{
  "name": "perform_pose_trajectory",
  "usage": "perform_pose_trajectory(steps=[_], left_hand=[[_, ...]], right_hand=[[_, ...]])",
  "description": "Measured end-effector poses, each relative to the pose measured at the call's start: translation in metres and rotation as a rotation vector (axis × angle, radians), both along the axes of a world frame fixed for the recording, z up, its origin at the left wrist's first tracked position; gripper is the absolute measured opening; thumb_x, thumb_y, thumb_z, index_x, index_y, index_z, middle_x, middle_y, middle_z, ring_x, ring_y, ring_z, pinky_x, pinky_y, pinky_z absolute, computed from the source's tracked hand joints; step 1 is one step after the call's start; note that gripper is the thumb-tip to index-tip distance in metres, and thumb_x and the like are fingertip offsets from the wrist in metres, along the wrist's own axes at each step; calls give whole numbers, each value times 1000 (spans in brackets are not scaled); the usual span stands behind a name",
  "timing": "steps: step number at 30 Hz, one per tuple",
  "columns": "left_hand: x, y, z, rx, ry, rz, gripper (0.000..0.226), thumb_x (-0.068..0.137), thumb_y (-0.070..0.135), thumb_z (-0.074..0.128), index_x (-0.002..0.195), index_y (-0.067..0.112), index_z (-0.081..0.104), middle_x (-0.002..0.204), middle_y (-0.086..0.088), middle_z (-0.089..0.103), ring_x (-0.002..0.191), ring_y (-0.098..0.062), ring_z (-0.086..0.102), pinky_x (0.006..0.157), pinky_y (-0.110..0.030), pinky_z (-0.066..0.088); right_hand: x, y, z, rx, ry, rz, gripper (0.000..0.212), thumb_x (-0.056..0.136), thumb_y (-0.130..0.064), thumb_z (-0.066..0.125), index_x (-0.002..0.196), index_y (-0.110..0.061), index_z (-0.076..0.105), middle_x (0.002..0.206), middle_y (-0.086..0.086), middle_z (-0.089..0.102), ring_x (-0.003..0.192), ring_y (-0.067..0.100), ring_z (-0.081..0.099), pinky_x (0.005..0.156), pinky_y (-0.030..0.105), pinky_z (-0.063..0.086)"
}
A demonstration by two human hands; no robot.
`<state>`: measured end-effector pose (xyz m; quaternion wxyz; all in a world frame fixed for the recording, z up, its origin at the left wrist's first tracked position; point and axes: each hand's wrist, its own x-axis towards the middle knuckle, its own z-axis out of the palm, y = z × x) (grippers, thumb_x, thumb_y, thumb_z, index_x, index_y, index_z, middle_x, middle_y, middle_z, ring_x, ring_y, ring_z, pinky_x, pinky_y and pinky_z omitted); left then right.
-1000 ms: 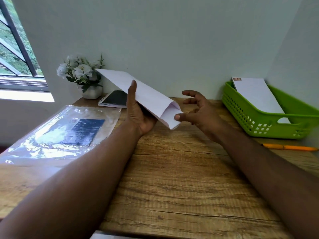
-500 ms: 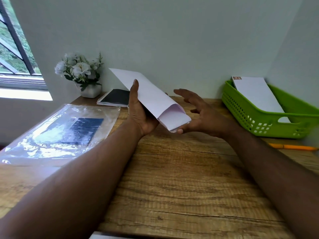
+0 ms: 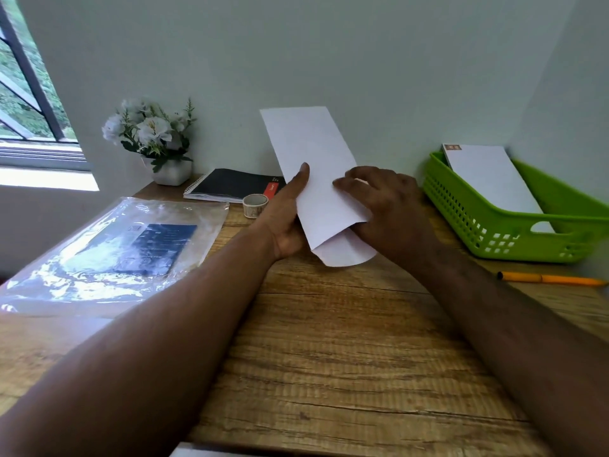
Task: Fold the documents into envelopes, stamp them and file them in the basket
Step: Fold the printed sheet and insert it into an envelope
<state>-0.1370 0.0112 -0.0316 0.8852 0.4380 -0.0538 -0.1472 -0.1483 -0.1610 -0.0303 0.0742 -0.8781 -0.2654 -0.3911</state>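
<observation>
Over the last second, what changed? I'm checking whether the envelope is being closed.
The envelope swung from slanting left to nearly upright. The right hand moved from its flap end onto its front and now grips it. The left hand kept its hold. The stamp roll came into view. The basket and pen stayed put.

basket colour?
Bright green basket, perforated sides, seen in the head view at the desk's right edge.

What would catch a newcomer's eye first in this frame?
The white envelope held up over the middle of the wooden desk, left hand on one side and right hand on the other, its flap open. Next, the bright green basket at right, already holding a stamped envelope.
</observation>
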Motion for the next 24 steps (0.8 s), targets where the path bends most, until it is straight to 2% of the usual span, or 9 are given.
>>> perform_pose_trajectory(steps=[2, 5, 7, 10, 12, 15, 17, 20, 24], left_hand=[[7, 7, 0, 46, -1, 30, 40, 99, 36, 50, 129, 10, 54, 119, -17, 67, 102, -33, 68, 83, -49, 57], [14, 11, -5, 215, -22, 135, 39, 95, 20, 58, 133, 9, 51, 124, -15, 65, 107, -35, 66, 85, -55, 55], [14, 9, -9, 576, -117, 287, 52, 89, 19, 68, 136, 14, 47, 129, -11, 61, 111, -29, 64, 87, -47, 56], [16, 7, -12, 1297, -435, 553, 79, 84, 25, 75, 149, 20, 30, 145, -10, 42, 130, -24, 46, 102, -36, 43], [12, 6, -5, 1438, -640, 628, 60, 84, 26, 73, 139, 18, 49, 134, -9, 52, 121, -21, 51, 99, -33, 46], [6, 12, 8, 1405, -659, 344, 23, 86, 28, 71, 102, 13, 74, 98, -1, 72, 85, -9, 66, 70, -20, 48], [-2, 16, 12, 1397, -581, 23, 22, 88, 33, 68, 94, 12, 74, 82, 0, 73, 68, -8, 65, 58, -18, 47], [-7, 22, 16, 1405, -524, -193, 27, 86, 36, 68, 97, 12, 73, 82, 2, 71, 69, -9, 61, 61, -20, 49], [-6, 23, 16, 1528, -567, -309, 22, 79, 29, 77, 98, 21, 70, 78, 8, 62, 72, -9, 56, 66, -24, 46]], right_hand=[[-3, -2, 5, -86, 62, 16, 48, 76, -35, 64, 123, -23, 61, 127, 3, 59, 116, 28, 55, 92, 45, 37], [-10, -4, 15, -219, 324, 99, 58, 78, -60, 63, 128, -30, 58, 136, -5, 54, 125, 17, 48, 102, 43, 36], [-15, -3, 18, -291, 576, 96, 67, 73, -70, 60, 131, -35, 54, 141, -12, 48, 129, 9, 41, 109, 36, 30], [-16, -2, 15, -333, 953, 54, 77, 69, -70, 63, 137, -40, 45, 148, -17, 37, 136, 7, 32, 114, 36, 26], [-14, -4, 15, -288, 1035, 68, 76, 70, -66, 66, 138, -40, 43, 149, -16, 36, 137, 8, 32, 114, 36, 27], [-11, -8, 15, -219, 1021, 99, 63, 74, -62, 67, 131, -38, 53, 142, -16, 45, 130, 7, 40, 110, 33, 33], [-8, -11, 13, -140, 966, 122, 48, 77, -58, 66, 119, -35, 63, 133, -16, 55, 122, 5, 47, 99, 27, 39], [-2, -14, 6, -84, 879, 143, 28, 81, -45, 69, 103, -27, 71, 118, -12, 63, 110, 6, 53, 79, 21, 41], [1, -15, 0, -36, 871, 137, 25, 78, -42, 74, 97, -27, 71, 114, -12, 63, 107, 6, 53, 79, 23, 43]])
